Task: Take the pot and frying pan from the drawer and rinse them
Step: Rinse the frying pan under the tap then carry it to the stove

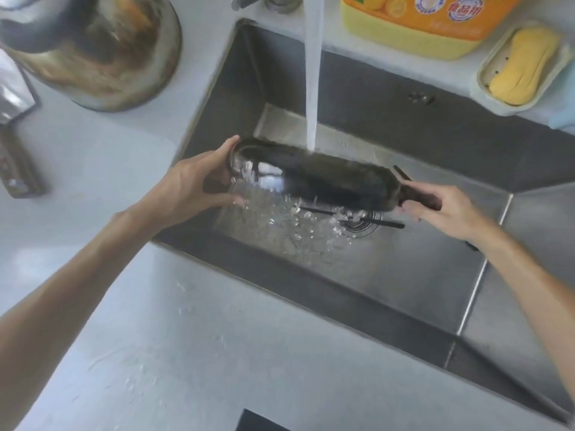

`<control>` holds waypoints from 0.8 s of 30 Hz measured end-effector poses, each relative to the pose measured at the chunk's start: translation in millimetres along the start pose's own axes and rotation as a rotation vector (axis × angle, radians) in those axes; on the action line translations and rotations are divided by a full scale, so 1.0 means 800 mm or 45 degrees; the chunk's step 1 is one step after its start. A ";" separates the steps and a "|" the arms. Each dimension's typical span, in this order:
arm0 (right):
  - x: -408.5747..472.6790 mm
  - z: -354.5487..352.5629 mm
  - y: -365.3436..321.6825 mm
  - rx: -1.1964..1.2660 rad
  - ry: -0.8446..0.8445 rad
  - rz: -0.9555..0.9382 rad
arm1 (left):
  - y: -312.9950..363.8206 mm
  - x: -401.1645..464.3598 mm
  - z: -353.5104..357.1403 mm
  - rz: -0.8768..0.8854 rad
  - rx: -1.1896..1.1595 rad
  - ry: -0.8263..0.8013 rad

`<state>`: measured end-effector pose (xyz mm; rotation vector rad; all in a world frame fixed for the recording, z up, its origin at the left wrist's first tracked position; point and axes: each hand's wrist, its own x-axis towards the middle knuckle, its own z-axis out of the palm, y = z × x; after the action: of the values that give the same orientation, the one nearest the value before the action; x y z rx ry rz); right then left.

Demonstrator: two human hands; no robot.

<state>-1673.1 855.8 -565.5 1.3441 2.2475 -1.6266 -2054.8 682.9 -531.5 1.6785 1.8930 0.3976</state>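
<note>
Pale grey desk (102, 188) all round, with a deep square stainless-steel sink (413, 275) sunk into it and a white stream of tap water (312, 88) falling from above. Between the two hands, over the sink floor: dark round frying pan (317, 178), tilted on edge, underside turned up to the stream, water sheeting off its lower rim toward the round drain (361, 223). Left hand (199, 185) clasped on the pan's far rim, fingers (231, 202) curled under and thumb on top. Right hand (448, 213) wrapped around the dark handle (420, 197), fingers closed on it.

Probably mid-rinse of the pan's back. To do it well: keep the handle grip firm, since a wet rim slips; roll the pan slowly so the stream sweeps the whole base; then turn the inside to the water. Keep the low edge well within the sink walls, as splashes already dot the desk nearest the wearer. Tip out before lifting away.

Beyond the left fingers, up on the desk: large scorched steel pot (93, 48), blurred, whether rinsed cannot be told. Beyond the right fingers: yellow-and-orange dish liquid bottle (435, 23) with lemon pictures and round badges; red Chinese characters in one badge, seemingly "食品用", the brand name out of view. Beside it, yellow sponge (525, 66) in a pale oval dish (485, 88). No other writing legible.
</note>
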 end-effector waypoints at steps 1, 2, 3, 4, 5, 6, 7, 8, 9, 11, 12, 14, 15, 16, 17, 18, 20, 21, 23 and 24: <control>-0.001 -0.004 -0.002 -0.038 -0.047 0.005 | -0.001 0.006 0.005 0.033 0.062 0.049; -0.002 -0.009 -0.001 -0.093 -0.097 0.017 | 0.001 0.012 0.011 0.069 0.127 0.087; -0.002 -0.013 0.000 -0.163 -0.135 0.040 | 0.004 0.017 0.017 0.069 0.157 0.101; -0.002 -0.018 0.005 -0.220 -0.163 0.075 | 0.003 0.022 0.027 0.024 0.136 0.095; -0.001 -0.023 0.005 -0.287 -0.193 0.121 | 0.001 0.026 0.036 -0.052 0.059 0.069; 0.001 -0.027 0.006 -0.338 -0.221 0.181 | -0.001 0.030 0.045 -0.138 -0.076 0.030; 0.004 -0.029 0.004 -0.374 -0.259 0.238 | -0.002 0.034 0.052 -0.216 -0.230 -0.006; 0.009 -0.030 0.004 -0.397 -0.304 0.290 | -0.002 0.039 0.058 -0.289 -0.353 -0.019; 0.015 -0.029 0.002 -0.419 -0.351 0.326 | -0.002 0.044 0.063 -0.354 -0.409 -0.004; 0.026 -0.022 0.003 -0.408 -0.424 0.313 | -0.001 0.051 0.069 -0.404 -0.334 0.029; 0.032 -0.018 0.008 -0.385 -0.420 0.270 | 0.000 0.054 0.070 -0.386 -0.297 0.008; 0.044 -0.011 0.022 -0.427 -0.352 0.171 | 0.001 0.057 0.072 -0.350 -0.265 -0.085; 0.049 -0.007 0.028 -0.491 -0.304 0.145 | -0.002 0.059 0.074 -0.351 -0.262 -0.121; 0.052 -0.001 0.030 -0.530 -0.257 0.142 | -0.004 0.061 0.076 -0.360 -0.263 -0.129; 0.055 0.006 0.034 -0.539 -0.221 0.130 | -0.006 0.063 0.078 -0.377 -0.265 -0.114; 0.057 0.013 0.037 -0.538 -0.200 0.130 | -0.009 0.065 0.080 -0.395 -0.274 -0.095; 0.057 0.025 0.043 -0.546 -0.144 0.121 | -0.015 0.065 0.086 -0.433 -0.287 -0.088; 0.058 0.031 0.046 -0.584 -0.112 0.107 | -0.018 0.065 0.087 -0.442 -0.279 -0.094; 0.057 0.039 0.049 -0.709 -0.026 0.074 | -0.023 0.065 0.092 -0.448 -0.258 -0.124; 0.055 0.042 0.050 -0.762 0.003 0.061 | -0.024 0.065 0.095 -0.447 -0.239 -0.148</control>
<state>-1687.6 858.4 -632.2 1.2104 2.3931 -0.8182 -2027.4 718.8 -614.2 1.1936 1.9489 0.3164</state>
